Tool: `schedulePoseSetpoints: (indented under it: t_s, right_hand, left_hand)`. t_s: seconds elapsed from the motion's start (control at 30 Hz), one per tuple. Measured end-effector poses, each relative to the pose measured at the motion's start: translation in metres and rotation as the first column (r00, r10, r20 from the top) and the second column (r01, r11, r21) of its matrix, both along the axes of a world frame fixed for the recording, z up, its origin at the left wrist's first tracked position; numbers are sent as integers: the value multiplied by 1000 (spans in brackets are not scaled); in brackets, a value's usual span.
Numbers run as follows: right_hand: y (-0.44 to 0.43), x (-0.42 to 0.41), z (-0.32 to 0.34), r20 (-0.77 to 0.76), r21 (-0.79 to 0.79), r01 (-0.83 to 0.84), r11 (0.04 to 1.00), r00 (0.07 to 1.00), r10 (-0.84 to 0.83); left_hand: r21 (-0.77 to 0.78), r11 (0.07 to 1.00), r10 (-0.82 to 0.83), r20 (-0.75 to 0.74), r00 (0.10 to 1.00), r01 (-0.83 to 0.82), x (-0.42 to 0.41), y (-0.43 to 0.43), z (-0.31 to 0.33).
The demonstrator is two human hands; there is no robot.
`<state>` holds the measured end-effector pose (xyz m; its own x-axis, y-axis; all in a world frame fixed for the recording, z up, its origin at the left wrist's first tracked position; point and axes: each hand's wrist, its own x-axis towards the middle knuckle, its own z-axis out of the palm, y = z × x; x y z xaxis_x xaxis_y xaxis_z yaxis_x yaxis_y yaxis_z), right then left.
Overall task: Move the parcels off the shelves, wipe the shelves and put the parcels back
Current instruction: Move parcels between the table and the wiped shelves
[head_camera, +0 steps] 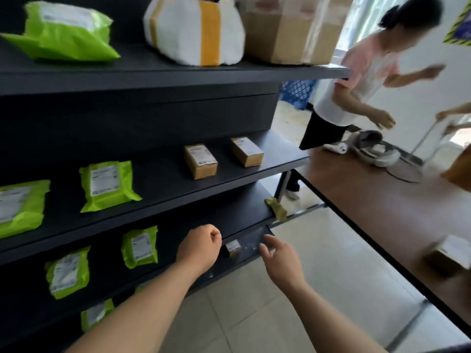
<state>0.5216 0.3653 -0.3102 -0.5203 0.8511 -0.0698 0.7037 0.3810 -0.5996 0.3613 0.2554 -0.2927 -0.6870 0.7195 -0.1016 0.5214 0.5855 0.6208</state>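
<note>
Black shelves fill the left of the view and carry parcels. On the top shelf lie a green bag, a white taped parcel and a cardboard box. The middle shelf has green bags and two small cardboard boxes. The third shelf holds green bags, a small box and an olive cloth at its right end. My left hand is curled into a fist with nothing in it, left of the small box. My right hand hovers with fingers spread, right of it.
A brown table with a black edge runs along the right, close to the shelf end. A person in a pink top stands beyond it, beside a mop bucket and a mop pole. A cardboard box sits under the table on the tiled floor.
</note>
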Motion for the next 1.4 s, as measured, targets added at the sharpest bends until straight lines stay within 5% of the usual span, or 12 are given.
schedulePoseSetpoints:
  t_s: [0.43, 0.8, 1.13, 1.4]
  right_hand:
    - [78, 126, 38, -34, 0, 411, 912, 911, -411]
    - [133, 181, 67, -116, -14, 719, 695, 689, -715]
    - [155, 263, 61, -128, -67, 870, 489, 478, -869]
    - [213, 348, 49, -107, -79, 889, 451, 442, -890]
  left_hand:
    - [27, 934, -356, -22, 934, 357, 79, 141, 40]
    - [79, 753, -650, -66, 757, 653, 138, 270, 74]
    - [82, 613, -787, -34, 617, 786, 224, 336, 69]
    - [62, 611, -790, -21, 613, 789, 310, 398, 55]
